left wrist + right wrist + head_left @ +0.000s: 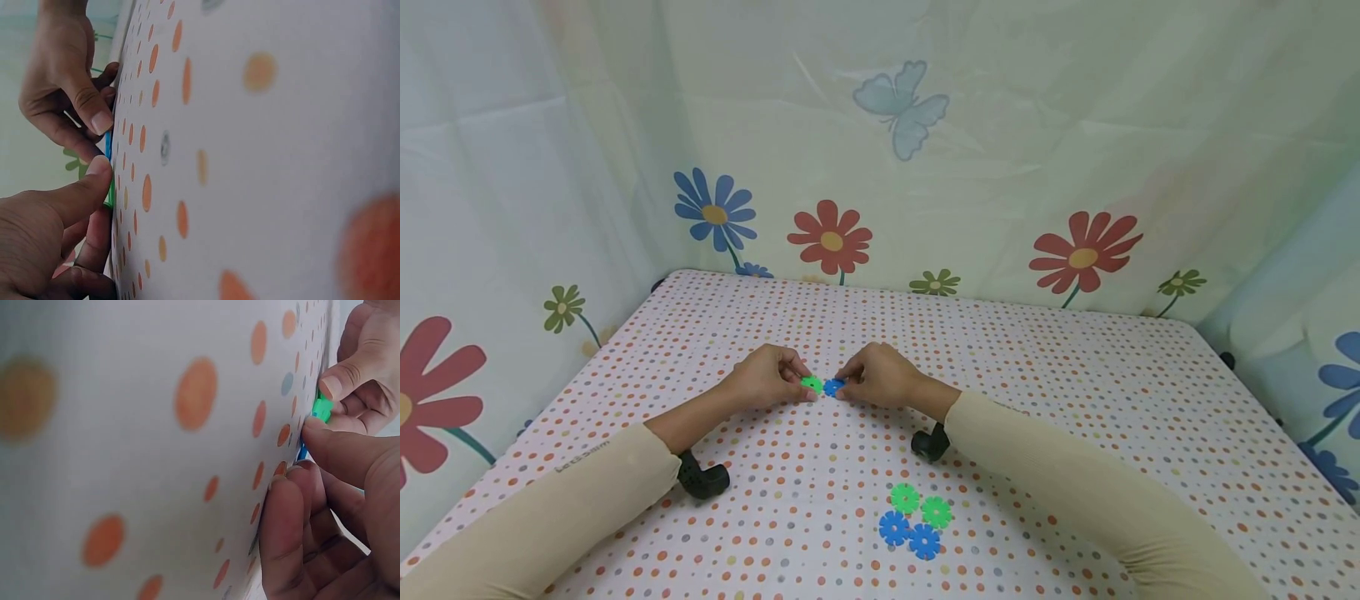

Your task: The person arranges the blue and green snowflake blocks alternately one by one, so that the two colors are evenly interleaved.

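Observation:
Near the middle of the table, my left hand (770, 376) pinches a green notched plastic disc (812, 384) between thumb and fingers. Facing it, my right hand (881, 377) pinches a blue notched plastic disc (834, 387). The two discs lie edge to edge, close to the tabletop; whether their slots touch or interlock cannot be made out. In the left wrist view the blue disc (108, 145) shows as a thin sliver between the hands. The green disc (322, 409) is partly covered by fingers in the right wrist view.
Closer to me lie two green discs (906, 498) and two blue discs (924, 542) in a cluster. A dotted cloth (805, 500) covers the table. Black wrist-worn devices (703, 481) sit at both cuffs. A flower-printed curtain (985, 192) stands behind the table and at both sides.

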`<action>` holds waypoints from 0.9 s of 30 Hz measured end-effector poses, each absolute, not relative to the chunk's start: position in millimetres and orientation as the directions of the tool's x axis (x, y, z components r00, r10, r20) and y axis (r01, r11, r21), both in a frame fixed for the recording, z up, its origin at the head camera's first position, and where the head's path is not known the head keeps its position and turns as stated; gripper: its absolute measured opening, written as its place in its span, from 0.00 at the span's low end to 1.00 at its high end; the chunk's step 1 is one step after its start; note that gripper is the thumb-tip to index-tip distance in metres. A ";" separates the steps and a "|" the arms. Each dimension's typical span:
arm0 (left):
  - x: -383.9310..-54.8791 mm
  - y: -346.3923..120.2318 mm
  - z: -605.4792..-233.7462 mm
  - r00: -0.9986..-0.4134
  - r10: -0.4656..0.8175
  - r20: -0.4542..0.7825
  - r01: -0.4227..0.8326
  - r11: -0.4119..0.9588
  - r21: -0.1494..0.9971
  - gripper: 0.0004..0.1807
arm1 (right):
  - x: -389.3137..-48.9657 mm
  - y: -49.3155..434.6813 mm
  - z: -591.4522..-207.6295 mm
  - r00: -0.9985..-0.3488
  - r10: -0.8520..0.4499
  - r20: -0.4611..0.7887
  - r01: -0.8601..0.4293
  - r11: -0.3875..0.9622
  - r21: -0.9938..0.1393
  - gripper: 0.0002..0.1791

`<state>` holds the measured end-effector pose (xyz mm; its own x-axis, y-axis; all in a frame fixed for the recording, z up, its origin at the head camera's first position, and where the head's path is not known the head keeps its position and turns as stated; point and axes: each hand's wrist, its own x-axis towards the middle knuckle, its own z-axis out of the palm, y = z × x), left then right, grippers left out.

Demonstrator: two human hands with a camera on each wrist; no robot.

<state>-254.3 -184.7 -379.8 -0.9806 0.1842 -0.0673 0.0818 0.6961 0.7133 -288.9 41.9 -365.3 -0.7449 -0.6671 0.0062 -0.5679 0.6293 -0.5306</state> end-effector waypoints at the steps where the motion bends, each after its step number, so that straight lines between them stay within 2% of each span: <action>1: -254.2 -184.8 -379.6 -0.981 0.185 -0.065 0.084 0.696 0.713 0.16 | -289.0 42.3 -365.2 -0.748 -0.664 0.001 -0.556 0.626 -0.546 0.13; 10: -252.6 -185.4 -379.1 -0.980 0.190 -0.049 0.098 0.689 0.718 0.15 | -291.2 45.1 -366.8 -0.776 -0.627 -0.062 -0.436 0.605 -0.667 0.12; 27: -252.6 -185.0 -381.5 -0.981 0.191 -0.028 0.118 0.708 0.696 0.14 | -293.7 44.7 -370.1 -0.782 -0.620 -0.065 -0.438 0.620 -0.651 0.11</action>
